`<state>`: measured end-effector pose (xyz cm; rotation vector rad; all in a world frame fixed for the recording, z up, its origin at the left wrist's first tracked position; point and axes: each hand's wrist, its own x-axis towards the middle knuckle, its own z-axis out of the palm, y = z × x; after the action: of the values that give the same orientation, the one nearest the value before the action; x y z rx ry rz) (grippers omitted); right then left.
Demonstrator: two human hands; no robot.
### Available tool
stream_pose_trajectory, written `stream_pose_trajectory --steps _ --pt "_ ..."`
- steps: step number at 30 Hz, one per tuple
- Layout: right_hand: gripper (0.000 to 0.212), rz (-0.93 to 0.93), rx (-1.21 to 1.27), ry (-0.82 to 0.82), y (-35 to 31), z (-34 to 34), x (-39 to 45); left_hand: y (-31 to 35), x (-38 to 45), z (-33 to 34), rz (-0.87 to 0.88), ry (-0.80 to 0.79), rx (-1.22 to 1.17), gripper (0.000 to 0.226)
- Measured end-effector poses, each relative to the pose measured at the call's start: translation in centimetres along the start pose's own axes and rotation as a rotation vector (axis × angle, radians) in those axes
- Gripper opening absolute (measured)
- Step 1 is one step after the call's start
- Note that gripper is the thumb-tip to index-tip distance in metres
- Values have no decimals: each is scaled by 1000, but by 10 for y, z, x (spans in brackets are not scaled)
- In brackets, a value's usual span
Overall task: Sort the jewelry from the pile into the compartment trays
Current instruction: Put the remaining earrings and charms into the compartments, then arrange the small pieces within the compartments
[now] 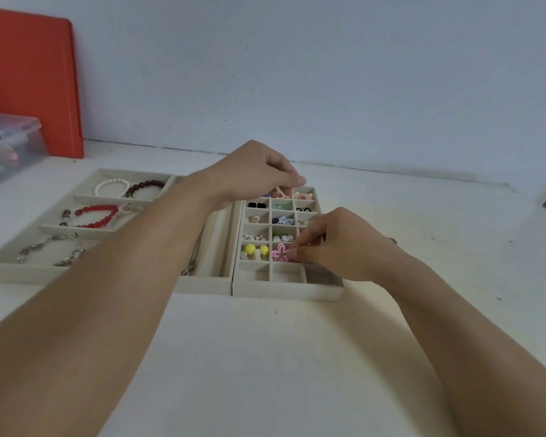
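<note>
A beige grid tray (284, 291) with many small compartments holds earrings and small pieces. My right hand (338, 244) pinches a pink flower-shaped piece (279, 253) at a compartment in the tray's near rows. My left hand (252, 171) hovers over the tray's far rows and pinches a small pink and white piece (281, 192). Yellow bead earrings (254, 250) lie in the compartment left of the flower. No loose pile of jewelry shows on the table.
A middle tray (202, 283) holds chains. A left tray (13, 266) holds pearl, dark red, red and silver bracelets. A clear plastic box (7, 146) and an orange board (32, 80) stand at the back left against the wall.
</note>
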<state>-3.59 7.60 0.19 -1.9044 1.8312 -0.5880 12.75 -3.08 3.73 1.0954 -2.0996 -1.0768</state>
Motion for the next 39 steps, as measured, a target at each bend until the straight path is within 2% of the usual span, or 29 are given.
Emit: stream_pose_trajectory --steps 4,12,19,23,25,28,30,36,39 --pt "19 0 -25 22 0 2 0 -2 1 0 -10 -7 3 15" --pt "18 -25 -95 64 -2 7 0 -3 2 2 -21 -4 2 15" --pt "18 -29 -62 152 0 13 3 -4 2 3 -16 8 7 15" --pt "17 -43 -58 137 0 9 3 -5 1 4 -17 23 7 13" --pt "16 -37 6 195 0 1 2 -4 1 6 -9 48 13 11" --pt "9 17 126 368 10 -24 3 -5 0 10 12 100 28 7" --pt "7 94 101 439 28 -43 3 -3 1 16 29 111 43 7" --pt "25 321 69 207 74 -70 0 -3 3 31 21 19 82 9" --pt "32 396 -44 126 82 -77 -2 -2 1 33 24 -9 76 9"
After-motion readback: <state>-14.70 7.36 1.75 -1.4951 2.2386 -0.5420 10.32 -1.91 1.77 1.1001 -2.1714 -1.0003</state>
